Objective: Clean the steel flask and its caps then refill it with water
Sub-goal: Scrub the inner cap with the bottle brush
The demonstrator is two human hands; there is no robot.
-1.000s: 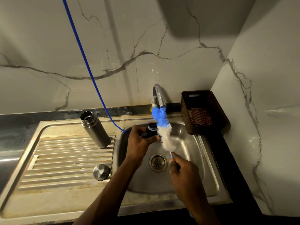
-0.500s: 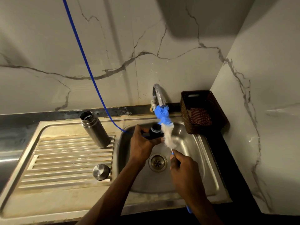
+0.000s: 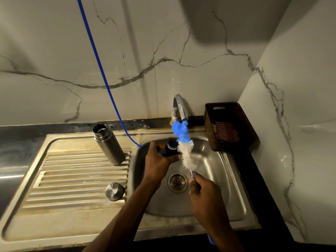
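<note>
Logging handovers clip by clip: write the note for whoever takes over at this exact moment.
Left hand grips the dark inner cap over the sink basin.
Right hand grips the bottle brush by its handle, bristles beside the cap.
Steel flask stands open on the drainboard; steel outer cap sits near the basin edge.
Done: flask uncapped. Whether flask and outer cap are washed cannot be told.
Left: finish the caps, refill with water.
</note>
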